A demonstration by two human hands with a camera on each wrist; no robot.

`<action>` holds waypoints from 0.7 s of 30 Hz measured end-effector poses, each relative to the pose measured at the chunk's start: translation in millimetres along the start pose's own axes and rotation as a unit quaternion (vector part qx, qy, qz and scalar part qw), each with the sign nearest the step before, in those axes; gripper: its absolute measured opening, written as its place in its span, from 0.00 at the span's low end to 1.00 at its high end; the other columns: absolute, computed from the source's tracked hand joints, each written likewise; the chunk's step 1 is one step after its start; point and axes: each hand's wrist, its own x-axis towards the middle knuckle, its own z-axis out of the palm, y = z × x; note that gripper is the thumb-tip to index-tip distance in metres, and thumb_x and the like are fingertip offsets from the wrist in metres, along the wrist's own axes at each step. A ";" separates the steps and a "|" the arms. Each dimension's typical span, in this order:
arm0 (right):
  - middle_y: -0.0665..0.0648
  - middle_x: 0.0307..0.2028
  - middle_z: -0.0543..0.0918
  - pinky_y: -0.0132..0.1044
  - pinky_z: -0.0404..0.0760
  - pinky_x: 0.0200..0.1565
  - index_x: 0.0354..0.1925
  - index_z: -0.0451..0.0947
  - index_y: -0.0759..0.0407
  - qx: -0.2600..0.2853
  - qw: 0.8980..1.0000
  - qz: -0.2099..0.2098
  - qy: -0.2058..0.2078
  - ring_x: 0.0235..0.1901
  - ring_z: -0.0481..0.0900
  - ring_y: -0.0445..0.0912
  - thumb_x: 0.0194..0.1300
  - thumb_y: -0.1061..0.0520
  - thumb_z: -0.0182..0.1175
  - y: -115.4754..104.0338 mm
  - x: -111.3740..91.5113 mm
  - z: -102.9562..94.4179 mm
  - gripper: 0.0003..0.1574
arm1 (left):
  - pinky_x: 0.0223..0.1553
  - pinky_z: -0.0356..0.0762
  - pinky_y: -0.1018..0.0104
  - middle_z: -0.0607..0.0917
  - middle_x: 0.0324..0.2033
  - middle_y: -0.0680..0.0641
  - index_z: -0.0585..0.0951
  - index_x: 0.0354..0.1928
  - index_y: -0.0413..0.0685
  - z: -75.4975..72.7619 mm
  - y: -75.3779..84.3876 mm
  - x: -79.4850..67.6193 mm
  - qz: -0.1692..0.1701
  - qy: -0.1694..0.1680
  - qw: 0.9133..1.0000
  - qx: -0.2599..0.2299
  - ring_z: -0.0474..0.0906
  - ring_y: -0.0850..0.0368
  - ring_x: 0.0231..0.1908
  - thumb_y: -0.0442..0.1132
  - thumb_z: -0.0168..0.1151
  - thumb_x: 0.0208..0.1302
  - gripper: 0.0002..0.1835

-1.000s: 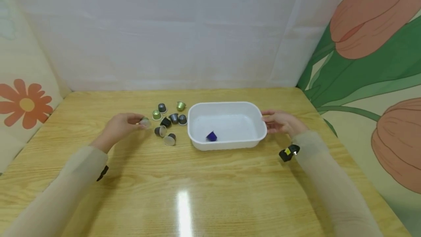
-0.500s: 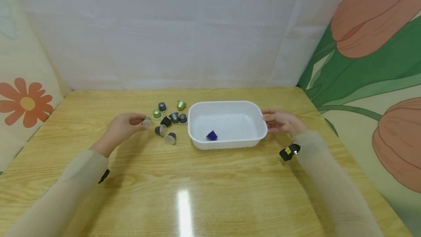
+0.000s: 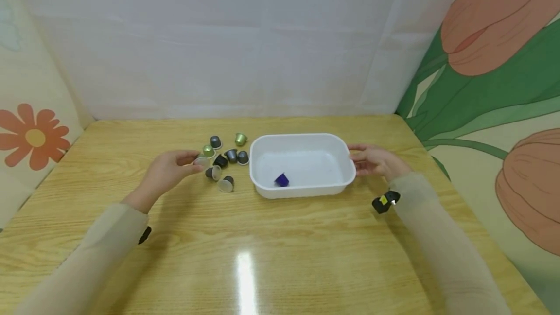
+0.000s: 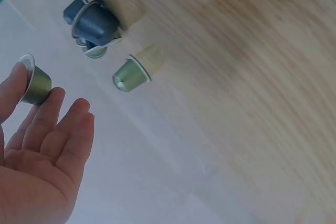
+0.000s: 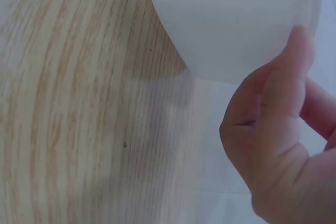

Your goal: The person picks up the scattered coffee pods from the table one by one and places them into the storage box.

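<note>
In the head view my left hand [image 3: 168, 169] pinches a green coffee capsule [image 3: 201, 161] between thumb and fingers, above the near-left side of a loose group of capsules. The left wrist view shows this green capsule [image 4: 39, 86] on its side, its pale lid against the thumb. A white plastic bin [image 3: 302, 192] stands right of the group, with one dark purple capsule [image 3: 282, 180] inside, near its front wall. At the bin's right end, my right hand [image 3: 376, 162] touches the outer wall with its fingertips. The right wrist view shows a digit just below the rim.
Loose capsules lie left of the bin: a black one [image 3: 220, 161], a grey one [image 3: 231, 156], a green one [image 3: 241, 140] at the back, and several others. The wooden table [image 3: 297, 242] meets a white cloth backdrop [image 3: 245, 62] behind.
My left hand has moved slightly right with the green capsule, closer to the other capsules. The right hand stays at the bin's end, and the bin has not visibly moved.
</note>
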 end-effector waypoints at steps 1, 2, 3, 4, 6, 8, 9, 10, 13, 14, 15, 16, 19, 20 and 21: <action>0.53 0.33 0.77 0.35 0.83 0.35 0.75 0.46 0.61 0.000 1.000 0.000 0.001 0.31 0.79 0.43 0.74 0.67 0.46 0.0 -0.2 0.1 0.37 | 0.59 0.65 0.36 0.73 0.62 0.32 0.70 0.66 0.37 0.0 2.0 -0.3 0.000 0.001 1.000 -0.001 0.66 0.33 0.62 0.55 0.61 0.66 0.36; 0.53 0.33 0.77 0.35 0.83 0.35 0.75 0.46 0.61 0.001 1.000 0.000 0.000 0.31 0.79 0.43 0.74 0.67 0.46 -0.1 -0.5 0.2 0.36 | 0.59 0.65 0.36 0.73 0.62 0.33 0.70 0.66 0.37 0.1 4.2 -0.6 0.000 0.001 1.000 -0.004 0.66 0.33 0.62 0.55 0.61 0.66 0.35; 0.53 0.33 0.77 0.34 0.83 0.35 0.75 0.46 0.60 0.001 1.000 0.000 -0.001 0.31 0.79 0.43 0.74 0.67 0.45 0.1 -0.8 0.1 0.36 | 0.59 0.65 0.36 0.73 0.62 0.33 0.70 0.66 0.37 0.5 6.4 -0.6 0.000 0.001 1.000 -0.005 0.66 0.33 0.62 0.55 0.62 0.66 0.35; 0.53 0.32 0.78 0.34 0.83 0.35 0.75 0.45 0.61 -0.002 1.000 -0.001 -0.002 0.31 0.79 0.43 0.74 0.67 0.45 0.3 -1.0 -0.2 0.36 | 0.59 0.66 0.36 0.73 0.62 0.33 0.70 0.66 0.37 1.2 8.4 -0.4 0.000 0.000 1.000 -0.007 0.67 0.34 0.62 0.55 0.62 0.66 0.35; 0.53 0.33 0.78 0.33 0.83 0.34 0.75 0.45 0.62 -0.008 1.000 -0.004 -0.002 0.31 0.79 0.43 0.74 0.67 0.45 0.8 -1.7 -0.7 0.36 | 0.59 0.66 0.37 0.74 0.61 0.33 0.70 0.66 0.37 3.0 12.1 0.6 0.000 -0.002 1.000 -0.014 0.67 0.34 0.62 0.54 0.62 0.66 0.35; 0.53 0.33 0.78 0.32 0.83 0.33 0.74 0.45 0.62 -0.013 1.000 -0.007 -0.002 0.31 0.79 0.42 0.74 0.67 0.45 1.1 -2.2 -1.3 0.36 | 0.59 0.66 0.38 0.74 0.61 0.33 0.70 0.66 0.37 5.3 14.8 2.1 0.000 -0.007 1.000 -0.023 0.68 0.35 0.62 0.54 0.62 0.66 0.35; 0.53 0.33 0.78 0.32 0.83 0.33 0.74 0.46 0.63 -0.016 1.000 -0.009 -0.003 0.31 0.79 0.42 0.74 0.67 0.45 1.2 -2.3 -1.7 0.36 | 0.60 0.67 0.38 0.75 0.60 0.33 0.70 0.66 0.36 6.4 15.7 2.8 0.000 -0.008 1.000 -0.028 0.68 0.35 0.62 0.53 0.63 0.66 0.35; 0.53 0.33 0.78 0.32 0.83 0.33 0.74 0.45 0.63 -0.016 1.000 -0.010 -0.006 0.31 0.79 0.42 0.74 0.67 0.46 1.2 -2.3 -2.0 0.36 | 0.60 0.67 0.39 0.75 0.60 0.33 0.69 0.66 0.36 7.4 16.5 3.5 0.000 -0.009 0.999 -0.032 0.68 0.35 0.62 0.53 0.63 0.66 0.35; 0.54 0.34 0.78 0.32 0.83 0.33 0.74 0.46 0.64 -0.012 1.000 -0.008 -0.009 0.31 0.79 0.42 0.74 0.67 0.46 0.7 -1.9 -1.9 0.35 | 0.60 0.67 0.40 0.75 0.60 0.34 0.68 0.67 0.36 9.7 18.6 4.3 -0.002 -0.012 0.999 -0.047 0.69 0.36 0.61 0.51 0.63 0.66 0.35; 0.54 0.34 0.78 0.32 0.83 0.33 0.74 0.46 0.64 -0.011 1.000 -0.007 -0.011 0.31 0.79 0.43 0.74 0.67 0.46 0.4 -1.9 -1.9 0.36 | 0.60 0.67 0.40 0.75 0.60 0.34 0.68 0.67 0.36 10.4 19.5 4.2 -0.003 -0.012 0.999 -0.052 0.69 0.36 0.61 0.50 0.63 0.66 0.34; 0.54 0.34 0.78 0.31 0.84 0.33 0.74 0.45 0.64 -0.009 1.000 -0.007 -0.013 0.31 0.79 0.43 0.74 0.67 0.46 0.1 -2.2 -1.6 0.36 | 0.60 0.67 0.40 0.75 0.60 0.34 0.68 0.67 0.36 11.1 20.3 4.2 -0.002 -0.013 0.998 -0.056 0.69 0.36 0.61 0.50 0.63 0.66 0.34; 0.54 0.34 0.78 0.32 0.84 0.33 0.74 0.45 0.64 -0.008 1.000 -0.006 -0.013 0.31 0.79 0.43 0.74 0.67 0.46 -0.2 -2.3 -1.6 0.36 | 0.60 0.67 0.40 0.75 0.60 0.34 0.68 0.67 0.36 11.8 21.1 4.2 -0.002 -0.013 0.998 -0.056 0.69 0.37 0.61 0.50 0.63 0.66 0.35; 0.55 0.35 0.78 0.31 0.84 0.33 0.74 0.45 0.65 -0.011 1.000 -0.007 -0.013 0.31 0.78 0.43 0.74 0.68 0.46 -0.7 -3.1 -1.2 0.36 | 0.60 0.68 0.40 0.76 0.60 0.34 0.69 0.67 0.37 13.9 24.1 4.2 0.000 -0.016 0.998 -0.055 0.70 0.37 0.61 0.51 0.64 0.65 0.35; 0.55 0.35 0.78 0.31 0.84 0.33 0.74 0.44 0.65 -0.011 1.000 -0.007 -0.015 0.31 0.78 0.43 0.74 0.68 0.46 -0.7 -3.1 -1.1 0.37 | 0.59 0.69 0.41 0.76 0.59 0.34 0.69 0.67 0.37 14.6 24.9 4.5 0.002 -0.016 0.998 -0.053 0.70 0.37 0.61 0.51 0.64 0.66 0.34; 0.55 0.35 0.78 0.31 0.84 0.33 0.74 0.45 0.65 -0.009 1.000 -0.008 -0.016 0.31 0.78 0.43 0.74 0.68 0.46 -0.6 -2.9 -1.1 0.37 | 0.59 0.69 0.41 0.76 0.59 0.34 0.69 0.67 0.37 15.3 25.6 4.9 0.003 -0.017 0.999 -0.051 0.71 0.37 0.60 0.50 0.64 0.66 0.34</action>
